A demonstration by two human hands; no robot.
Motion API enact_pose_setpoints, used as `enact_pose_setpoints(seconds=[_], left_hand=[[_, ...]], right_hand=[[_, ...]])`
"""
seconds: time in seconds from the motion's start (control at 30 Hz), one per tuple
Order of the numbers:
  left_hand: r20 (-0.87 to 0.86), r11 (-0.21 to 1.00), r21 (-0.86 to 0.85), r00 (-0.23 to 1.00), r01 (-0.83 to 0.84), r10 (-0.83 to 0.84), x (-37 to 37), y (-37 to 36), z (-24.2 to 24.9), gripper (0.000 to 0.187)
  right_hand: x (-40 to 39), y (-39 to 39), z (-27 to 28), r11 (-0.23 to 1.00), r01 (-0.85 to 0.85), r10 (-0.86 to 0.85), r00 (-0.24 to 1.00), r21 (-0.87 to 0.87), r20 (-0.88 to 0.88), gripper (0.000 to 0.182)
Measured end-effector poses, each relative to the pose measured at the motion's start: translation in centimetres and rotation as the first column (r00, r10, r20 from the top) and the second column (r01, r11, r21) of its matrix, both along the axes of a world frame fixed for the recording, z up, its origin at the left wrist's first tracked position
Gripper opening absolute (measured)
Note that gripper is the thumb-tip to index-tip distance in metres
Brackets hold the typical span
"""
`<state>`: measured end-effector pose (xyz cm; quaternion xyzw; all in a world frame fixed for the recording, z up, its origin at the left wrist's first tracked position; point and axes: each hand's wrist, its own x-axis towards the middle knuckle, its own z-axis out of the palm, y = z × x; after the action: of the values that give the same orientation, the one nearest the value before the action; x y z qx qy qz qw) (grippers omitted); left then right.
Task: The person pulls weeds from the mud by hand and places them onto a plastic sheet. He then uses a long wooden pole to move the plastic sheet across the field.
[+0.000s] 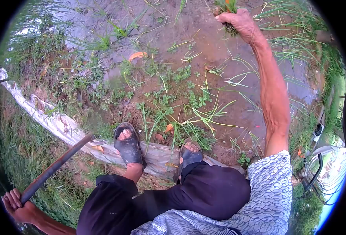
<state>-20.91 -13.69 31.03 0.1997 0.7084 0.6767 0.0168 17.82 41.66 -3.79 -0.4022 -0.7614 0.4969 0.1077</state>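
At the lower left, my left hand (22, 211) is closed around one end of a dark wooden handle (55, 166). The handle slants up to the right, its far end near the plastic sheeting; whatever may lie below my hand is out of view. My right hand (241, 23) reaches out to the top, fingers closed on a clump of grass (231, 5). Green blades stick out above the fist and muddy roots hang beneath it. Wet, muddy ground (204, 43) with shallow water lies under this hand.
My sandalled feet (128, 143) stand by a strip of whitish plastic sheeting (59, 119). Low weeds (180, 74) and long grass blades (208, 117) grow from the mud. Thick grass (20, 149) covers the left. At the far right is a black bent bar (318, 168).
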Motion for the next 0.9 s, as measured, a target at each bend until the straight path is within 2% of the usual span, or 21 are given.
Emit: enact_pose_setpoints(seconds=[0.03, 0.07, 0.13, 0.23, 0.33, 0.37, 0.4, 0.43, 0.47, 0.5, 0.6, 0.63, 0.73, 0.77, 0.87, 0.9], left_hand=[[0.004, 1.000, 0.003, 1.000, 0.012, -0.012, 0.0, -0.1, 0.1, 0.035], [-0.005, 1.000, -0.008, 1.000, -0.017, 0.017, 0.5, 0.4, -0.1, 0.035], [-0.025, 0.997, -0.034, 0.997, -0.074, 0.073, 1.1, 1.5, -0.3, 0.035], [-0.008, 0.999, -0.023, 0.999, -0.035, 0.035, 0.9, 1.2, -0.3, 0.035], [-0.022, 0.999, -0.013, 0.999, -0.039, 0.039, 1.1, 1.5, -0.5, 0.035], [-0.020, 1.000, -0.009, 0.999, -0.028, 0.028, 1.1, 1.6, -0.6, 0.035], [-0.019, 1.000, -0.007, 1.000, -0.021, 0.021, 1.2, 1.6, -0.6, 0.035], [-0.015, 1.000, -0.006, 1.000, -0.012, 0.012, 1.2, 1.5, -0.5, 0.034], [-0.013, 1.000, 0.002, 1.000, -0.007, 0.007, 1.2, 1.4, -0.5, 0.034], [-0.010, 1.000, 0.013, 1.000, 0.000, 0.000, 0.9, 1.2, -0.6, 0.034], [-0.031, 0.998, 0.010, 0.998, -0.059, 0.059, 1.7, 2.1, -0.9, 0.034], [-0.045, 0.995, 0.004, 0.994, -0.096, 0.096, 2.0, 2.4, -0.9, 0.034], [-0.025, 1.000, 0.009, 1.000, -0.006, 0.006, 1.4, 1.7, -0.7, 0.033], [-0.014, 1.000, 0.018, 1.000, 0.020, -0.020, 1.0, 1.2, -0.7, 0.033], [0.002, 0.998, 0.033, 0.999, 0.051, -0.051, 0.4, 0.5, -0.5, 0.034], [-0.002, 0.999, 0.024, 1.000, 0.024, -0.024, 1.0, 1.2, -0.6, 0.034]], right_hand=[[0.4, -0.4, -0.2, 0.982, -0.156, 0.118, 0.948, 0.109, 0.295, 0.012], [0.9, -0.8, -0.7, 0.929, -0.331, 0.183, 0.799, 0.165, 0.573, 0.013], [2.6, -0.2, -6.9, 0.818, -0.516, 0.147, 0.617, 0.256, 0.773, 0.017], [5.5, -1.5, -10.8, 0.869, -0.423, 0.100, 0.661, 0.259, 0.743, 0.024], [5.4, -2.8, -12.7, 0.884, -0.350, -0.032, 0.614, 0.309, 0.789, 0.029], [5.4, -2.6, -12.3, 0.861, -0.386, 0.032, 0.692, 0.331, 0.721, 0.028], [5.1, -2.3, -12.0, 0.947, -0.212, 0.023, 0.792, 0.241, 0.610, 0.027], [4.0, -2.4, -9.1, 0.993, -0.045, -0.017, 0.870, 0.113, 0.492, 0.027], [3.0, -2.7, -7.1, 0.994, 0.107, -0.086, 0.923, -0.036, 0.374, 0.027], [2.6, -3.0, -6.5, 0.963, 0.265, -0.249, 0.944, -0.049, 0.219, 0.027], [1.6, -2.0, -8.2, 0.988, 0.039, -0.078, 0.958, 0.146, 0.277, 0.027], [1.7, -1.1, -10.1, 0.903, -0.314, 0.163, 0.882, 0.294, 0.442, 0.028], [-0.1, -2.9, -14.9, 0.860, -0.211, -0.042, 0.878, 0.464, 0.477, 0.032], [-0.5, -3.4, -15.8, 0.864, -0.201, -0.038, 0.888, 0.461, 0.459, 0.034], [-0.5, -4.3, -17.6, 0.949, 0.077, -0.167, 0.945, 0.305, 0.280, 0.037], [-0.6, -4.4, -15.1, 0.957, 0.292, -0.276, 0.907, -0.002, 0.320, 0.033]])
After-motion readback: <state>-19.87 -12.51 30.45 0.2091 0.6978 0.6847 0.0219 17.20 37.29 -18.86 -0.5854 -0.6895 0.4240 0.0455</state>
